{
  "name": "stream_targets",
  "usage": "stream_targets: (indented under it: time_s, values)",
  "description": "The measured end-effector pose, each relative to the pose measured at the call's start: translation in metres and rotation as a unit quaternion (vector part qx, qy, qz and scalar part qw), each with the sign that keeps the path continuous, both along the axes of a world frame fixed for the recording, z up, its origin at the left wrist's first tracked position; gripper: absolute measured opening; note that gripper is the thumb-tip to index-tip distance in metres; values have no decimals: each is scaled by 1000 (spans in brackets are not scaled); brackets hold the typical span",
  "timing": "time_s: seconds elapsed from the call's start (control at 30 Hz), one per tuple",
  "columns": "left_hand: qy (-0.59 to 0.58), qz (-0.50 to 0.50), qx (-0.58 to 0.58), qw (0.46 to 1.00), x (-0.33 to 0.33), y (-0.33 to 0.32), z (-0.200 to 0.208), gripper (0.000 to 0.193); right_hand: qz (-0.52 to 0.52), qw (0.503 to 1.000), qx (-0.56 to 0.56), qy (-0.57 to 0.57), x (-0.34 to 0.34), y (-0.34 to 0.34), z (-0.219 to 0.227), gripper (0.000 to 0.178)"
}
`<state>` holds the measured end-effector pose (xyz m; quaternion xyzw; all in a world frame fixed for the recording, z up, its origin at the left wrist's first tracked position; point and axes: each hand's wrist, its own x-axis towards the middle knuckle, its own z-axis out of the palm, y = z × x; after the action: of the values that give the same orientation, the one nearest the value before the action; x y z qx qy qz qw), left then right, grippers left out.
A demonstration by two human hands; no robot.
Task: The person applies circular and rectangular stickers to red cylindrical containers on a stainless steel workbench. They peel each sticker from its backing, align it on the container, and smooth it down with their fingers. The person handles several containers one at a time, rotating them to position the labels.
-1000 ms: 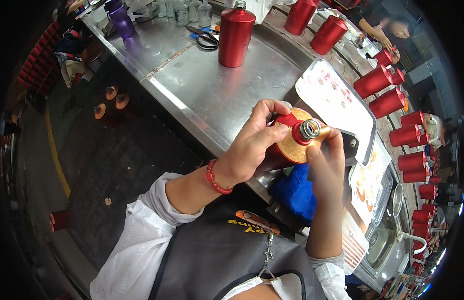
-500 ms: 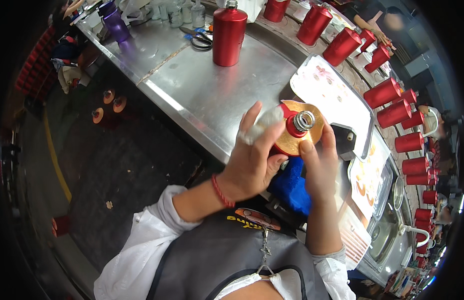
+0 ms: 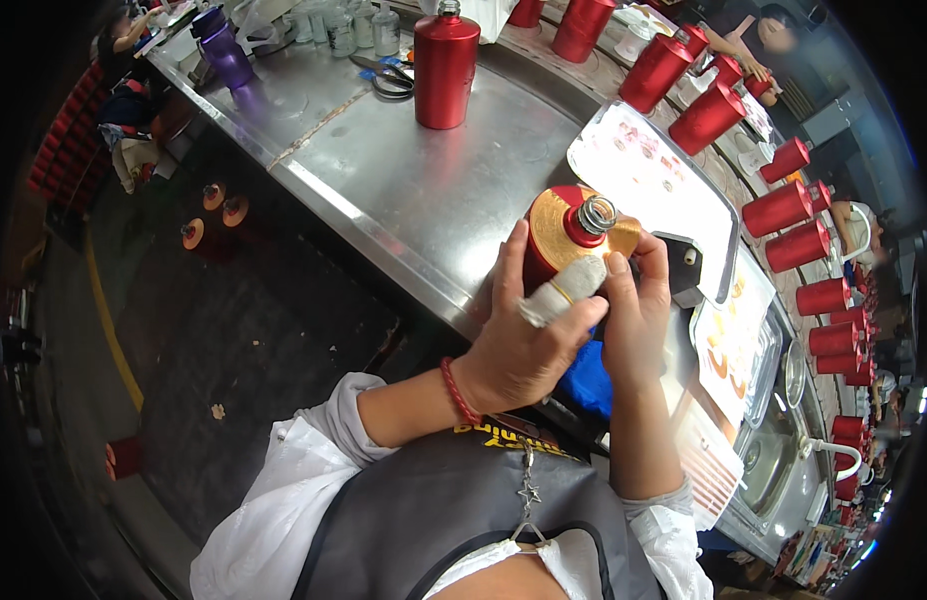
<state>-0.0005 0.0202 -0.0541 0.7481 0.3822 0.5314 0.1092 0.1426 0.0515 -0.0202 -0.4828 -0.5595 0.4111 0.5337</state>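
My left hand (image 3: 518,345) is wrapped around a red bottle (image 3: 535,266), which tilts with its open, clear threaded neck (image 3: 595,214) up toward me. One of its fingers wears a white cloth wrap (image 3: 573,285) with a thin yellow band, and this finger presses near the bottle's shoulder. A round gold label (image 3: 552,226) lies around the neck. On the neck's right side, my right hand (image 3: 636,310) pinches the label's edge, which stands slightly off the shoulder. The lower part of the bottle is hidden by my hands.
Another red bottle (image 3: 446,75) stands on the steel table (image 3: 383,170), beside black scissors (image 3: 391,80). A white tray (image 3: 673,190) and a sheet of gold labels (image 3: 728,335) lie to the right. Red bottles line a conveyor (image 3: 723,165) beyond, where another person (image 3: 763,45) works.
The bottle has turned and shifted slightly left in my hands. My left wrapped finger moved from the far left side to the near side of the neck. The label lies flatter on the left.
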Motion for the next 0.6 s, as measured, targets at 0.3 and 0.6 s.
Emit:
stream_targets:
  time_s: [0.3, 0.6]
  values:
    - [-367, -201, -132, 899, -13, 37, 0, 54, 38, 998, 22, 42, -3, 10, 4, 30]
    - [-267, -134, -80, 951, -10, 44, -8, 56, 20, 999, 11, 22, 1, 18, -4, 19]
